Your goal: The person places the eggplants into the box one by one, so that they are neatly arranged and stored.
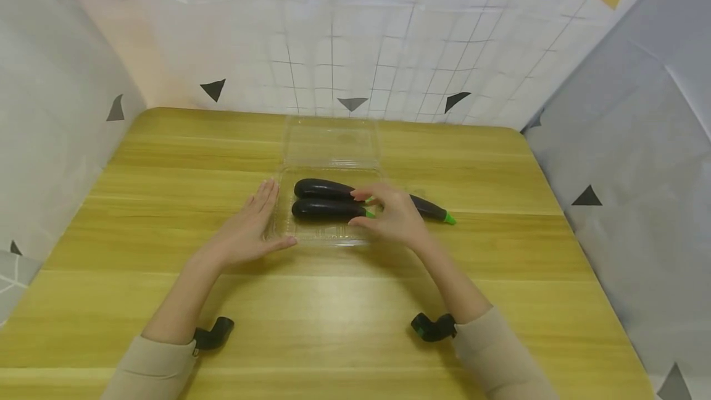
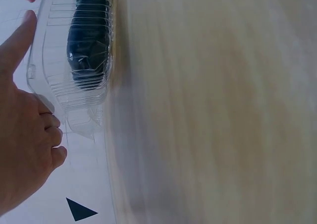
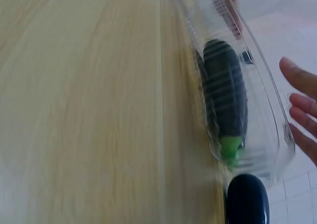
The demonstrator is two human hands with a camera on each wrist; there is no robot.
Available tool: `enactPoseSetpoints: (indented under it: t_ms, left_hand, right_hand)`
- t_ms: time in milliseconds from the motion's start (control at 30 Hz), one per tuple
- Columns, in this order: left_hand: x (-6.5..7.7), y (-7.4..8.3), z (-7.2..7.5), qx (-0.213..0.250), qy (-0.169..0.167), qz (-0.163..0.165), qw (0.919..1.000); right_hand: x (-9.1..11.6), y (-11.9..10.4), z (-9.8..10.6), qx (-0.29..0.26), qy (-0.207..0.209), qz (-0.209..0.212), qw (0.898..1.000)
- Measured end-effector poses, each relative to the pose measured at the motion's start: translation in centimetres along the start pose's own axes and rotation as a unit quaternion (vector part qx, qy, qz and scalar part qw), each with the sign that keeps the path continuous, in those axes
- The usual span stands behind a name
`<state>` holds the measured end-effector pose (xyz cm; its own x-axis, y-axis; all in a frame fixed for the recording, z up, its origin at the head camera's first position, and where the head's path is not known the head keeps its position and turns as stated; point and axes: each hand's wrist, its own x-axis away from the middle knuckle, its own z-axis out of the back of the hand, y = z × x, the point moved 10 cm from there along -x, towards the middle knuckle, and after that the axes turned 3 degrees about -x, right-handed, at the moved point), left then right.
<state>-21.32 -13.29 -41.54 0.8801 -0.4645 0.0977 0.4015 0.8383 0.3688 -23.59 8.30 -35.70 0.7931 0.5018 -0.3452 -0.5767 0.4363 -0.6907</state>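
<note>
A clear plastic clamshell box point(image 1: 333, 241) lies open on the table, its lid point(image 1: 332, 141) folded back toward the wall. Two dark eggplants, a rear one point(image 1: 321, 188) and a front one point(image 1: 328, 209), lie side by side in it, green stem ends to the right. My left hand point(image 1: 244, 227) rests against the box's left side, fingers straight, thumb at the front rim. Over the box's right end, my right hand point(image 1: 397, 215) curves with thumb and fingers apart; the right wrist view shows it clear of the eggplant point(image 3: 225, 90). Partly behind that hand is a third eggplant point(image 1: 428, 207), outside the box.
The wooden table point(image 1: 333, 332) stretches to both sides and in front of the box. White sheets with triangle prints point(image 1: 352, 104) stand behind it and at the sides. A black device point(image 1: 213, 333) is strapped to each wrist.
</note>
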Motion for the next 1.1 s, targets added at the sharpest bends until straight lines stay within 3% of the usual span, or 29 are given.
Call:
enactPoseSetpoints:
  t_ms: [233,467,700,1100]
  left_hand:
    - [0.0,-0.1,-0.1,0.005,-0.001,0.002,1.0]
    - [0.0,-0.1,-0.1,0.004,-0.002,0.002,1.0]
    - [0.0,-0.1,-0.1,0.005,-0.003,0.002,1.0]
    - [0.0,0.0,0.0,0.004,-0.004,0.002,1.0]
  right_hand:
    - [1.1,0.3,2.0,-0.04,0.024,0.048,0.998]
    - [2.1,1.2,3.7,-0.04,0.044,0.04,0.997]
    - [2.4,-2.4,5.6,-0.047,0.054,0.053,0.996]
    - [3.3,-0.9,7.4,-0.023,0.064,0.029,0.997]
